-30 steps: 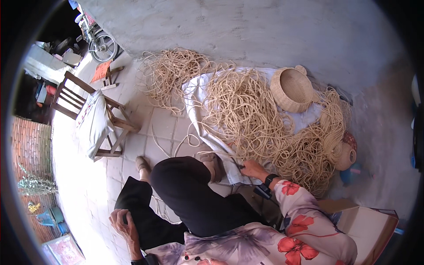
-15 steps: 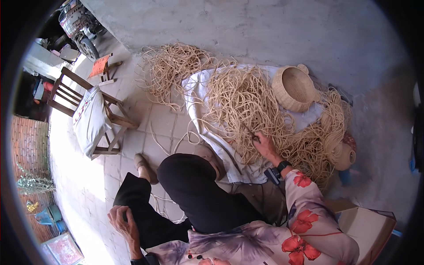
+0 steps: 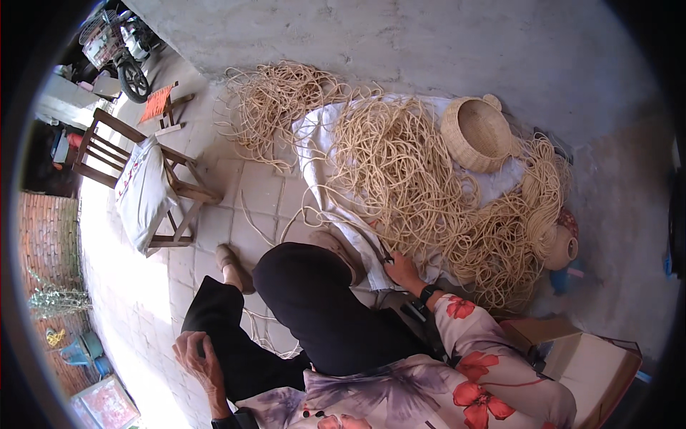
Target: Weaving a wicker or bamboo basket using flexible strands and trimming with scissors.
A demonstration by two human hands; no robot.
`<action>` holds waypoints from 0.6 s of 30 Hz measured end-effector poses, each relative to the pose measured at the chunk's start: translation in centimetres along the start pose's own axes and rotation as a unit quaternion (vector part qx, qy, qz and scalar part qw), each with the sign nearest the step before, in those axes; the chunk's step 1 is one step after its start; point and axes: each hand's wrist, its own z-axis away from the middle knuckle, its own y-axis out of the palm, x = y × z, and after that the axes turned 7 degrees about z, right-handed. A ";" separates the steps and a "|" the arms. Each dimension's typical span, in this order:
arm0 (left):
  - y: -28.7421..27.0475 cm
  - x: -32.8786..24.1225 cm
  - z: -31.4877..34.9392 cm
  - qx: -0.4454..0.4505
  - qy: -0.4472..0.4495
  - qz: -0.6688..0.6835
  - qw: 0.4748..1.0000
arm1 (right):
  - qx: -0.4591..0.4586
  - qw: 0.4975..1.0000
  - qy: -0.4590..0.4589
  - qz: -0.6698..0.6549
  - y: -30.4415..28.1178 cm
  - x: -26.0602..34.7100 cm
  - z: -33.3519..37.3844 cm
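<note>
My right hand [image 3: 404,271] is closed around a slim dark tool [image 3: 386,254], whose kind I cannot make out. It is at the front edge of a white cloth [image 3: 357,239], beside a big loose heap of tan cord [image 3: 393,161]. On the left, my left hand [image 3: 200,361] hangs by my black-trousered leg [image 3: 304,307], fingers loosely bent with nothing visible in them. A round woven basket [image 3: 476,134] with small side handles lies tilted on the cloth behind the heap.
A wooden chair [image 3: 182,191] with a pale cloth bag stands left, near a folding stool [image 3: 158,107] with an orange seat. A small round woven pot [image 3: 562,248] sits right of the cord. An open cardboard box [image 3: 589,375] is at my right. A grey wall [image 3: 400,43] closes the back.
My right hand has moved left and toward me with the dark tool, from above the cord heap to the cloth's front edge. The left hand stays where it was.
</note>
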 end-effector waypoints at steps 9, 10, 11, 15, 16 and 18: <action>-0.2 -0.3 -0.3 0.024 -0.005 -0.011 1.000 | 0.004 0.998 -0.024 0.057 3.6 1.3 0.0; -0.1 -0.3 -0.3 0.025 -0.004 -0.010 1.000 | -0.043 0.998 0.006 0.045 3.8 1.4 0.4; -0.1 -0.3 -0.3 0.025 -0.003 -0.008 1.000 | -0.073 0.996 -0.001 0.056 3.8 1.7 0.9; 0.0 -0.8 -0.3 0.018 0.006 -0.019 1.000 | -0.063 0.997 0.021 0.048 3.2 2.1 1.6; 0.2 -1.0 -0.4 0.013 0.000 -0.013 1.000 | -0.055 0.997 -0.018 0.053 3.0 1.8 1.7; 0.4 -1.0 -0.5 0.005 -0.003 -0.003 1.000 | -0.052 0.995 -0.056 0.056 3.5 0.0 1.5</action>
